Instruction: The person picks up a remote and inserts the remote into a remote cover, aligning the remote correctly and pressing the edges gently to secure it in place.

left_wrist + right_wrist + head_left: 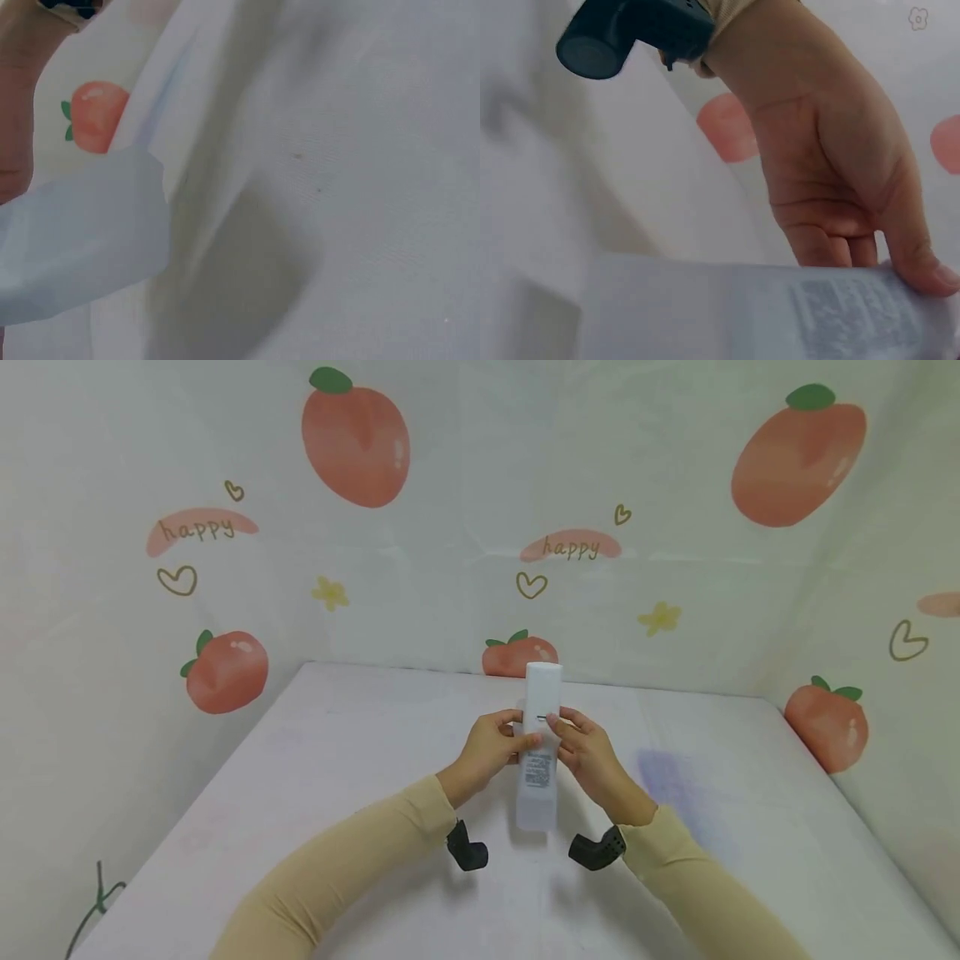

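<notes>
Between both hands, in the head view, a long white container (543,688) stands out over the table. It has a small dark slot near its middle, a printed grey label under that, and a paler, cloudy lower end. My left hand (486,750) grips its left side, thumb across the front. From the right, my right hand (594,762) holds it with the thumb close to the slot; fingers of both hands go partly out of sight behind it. The left wrist view shows its plain end (90,232). In the right wrist view, the thumb lies along the labelled container (675,311).
A white cloth-covered table (375,727) carries a faint purple stain (671,789) on the right. Behind it hangs a white curtain (465,460) printed with peaches. Black wrist cameras (468,852) jut inward below the hands. A green cord (100,897) hangs at the left edge.
</notes>
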Available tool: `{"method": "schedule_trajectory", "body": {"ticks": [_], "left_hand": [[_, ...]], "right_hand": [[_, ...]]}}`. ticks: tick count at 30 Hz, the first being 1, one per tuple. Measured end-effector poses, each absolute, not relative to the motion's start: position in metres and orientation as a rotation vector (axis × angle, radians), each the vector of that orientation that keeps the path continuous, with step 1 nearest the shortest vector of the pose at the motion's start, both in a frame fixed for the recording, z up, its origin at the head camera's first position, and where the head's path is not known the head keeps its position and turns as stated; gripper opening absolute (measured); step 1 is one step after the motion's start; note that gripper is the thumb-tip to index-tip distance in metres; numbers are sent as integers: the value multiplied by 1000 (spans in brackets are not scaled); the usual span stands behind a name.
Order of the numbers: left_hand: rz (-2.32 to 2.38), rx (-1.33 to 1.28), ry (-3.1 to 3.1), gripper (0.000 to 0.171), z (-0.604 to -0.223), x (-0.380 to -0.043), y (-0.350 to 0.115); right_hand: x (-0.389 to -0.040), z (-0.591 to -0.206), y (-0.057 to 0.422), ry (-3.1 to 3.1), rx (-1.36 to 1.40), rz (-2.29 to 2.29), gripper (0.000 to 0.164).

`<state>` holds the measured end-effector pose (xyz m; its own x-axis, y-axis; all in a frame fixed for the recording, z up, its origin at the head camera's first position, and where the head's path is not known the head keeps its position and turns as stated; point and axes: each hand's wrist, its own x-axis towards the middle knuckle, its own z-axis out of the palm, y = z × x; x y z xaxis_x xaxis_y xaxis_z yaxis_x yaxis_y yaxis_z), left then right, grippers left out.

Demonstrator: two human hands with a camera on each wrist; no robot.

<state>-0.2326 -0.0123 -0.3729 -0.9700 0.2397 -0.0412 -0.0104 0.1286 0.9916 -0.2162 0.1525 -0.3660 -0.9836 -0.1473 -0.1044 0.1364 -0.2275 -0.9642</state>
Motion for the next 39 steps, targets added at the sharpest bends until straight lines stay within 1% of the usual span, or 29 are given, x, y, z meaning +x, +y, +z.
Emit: {"method": "schedule_trajectory", "body": {"ticks": [3,8,13,14,16,20,28,33,39], "left_hand": [[1906,261,2221,38,-374,-232,-14],[1910,299,2219,40,-380,-228,-16],[2062,289,2157,59,-382,-228,-21],[2106,275,2124,60,-381,-229,-22],[2159,239,2082,55,-379,-230,-24],[2154,182,2040,34,-380,-230,-20],[2163,63,2177,14,-382,-232,-7],[2097,12,2244,9,-373,-243,-6],[2031,-31,2253,12,-367,-248,-7]], "right_hand": [[-217,-365,154,1902,-54,-2211,52],[-219,-365,156,1988,-68,-2115,50],[-223,-363,159,2053,-40,-2150,52],[-223,-363,160,2065,-28,-2157,53],[-225,-364,163,2092,12,-2165,52],[-225,-365,166,2127,38,-2147,52],[-222,-363,160,2242,-67,-1969,54],[-218,-357,153,2304,-123,-1903,50],[-217,-354,146,2280,-128,-1887,50]]}}
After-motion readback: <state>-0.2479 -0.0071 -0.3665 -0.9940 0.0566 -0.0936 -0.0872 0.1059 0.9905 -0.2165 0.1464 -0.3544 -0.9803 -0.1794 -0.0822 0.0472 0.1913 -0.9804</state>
